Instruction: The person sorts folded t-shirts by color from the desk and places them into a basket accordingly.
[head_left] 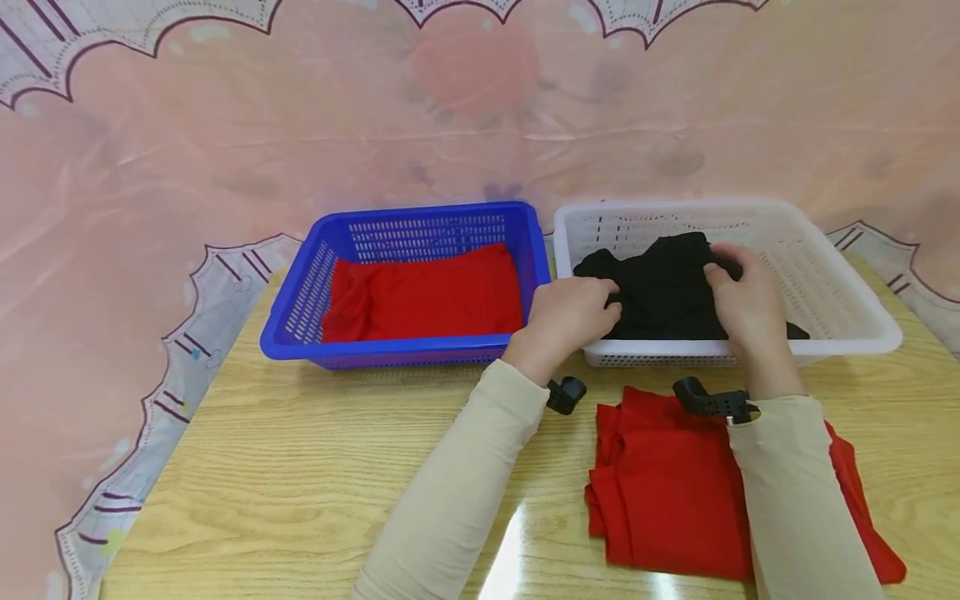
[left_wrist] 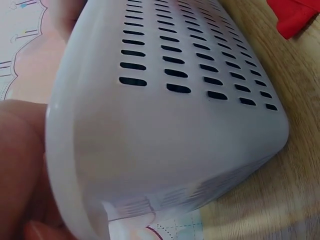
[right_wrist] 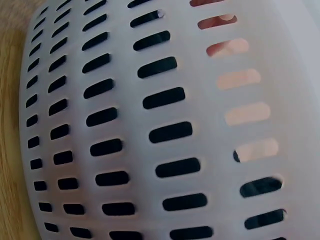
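A black garment (head_left: 663, 287) lies bunched in the white basket (head_left: 847, 287), its top edge uneven. My right hand (head_left: 742, 296) holds its right side, thumb in front and fingers over the upper edge. At the garment's left side, my left hand (head_left: 573, 308) reaches over the basket's near rim with curled fingers and grips the cloth; its fingertips are partly hidden. In the left wrist view, the basket's corner (left_wrist: 140, 135) covers most of that hand (left_wrist: 20, 160). Through the slots of the basket wall (right_wrist: 130, 150), the right wrist view shows dark cloth and bits of skin.
Left of the white basket stands a blue basket (head_left: 292, 329) with a red garment (head_left: 442, 296) inside. Folded red clothing (head_left: 675, 492) lies on the wooden table (head_left: 300, 483) in front, partly under my right forearm. A patterned pink sheet (head_left: 337, 142) hangs behind.
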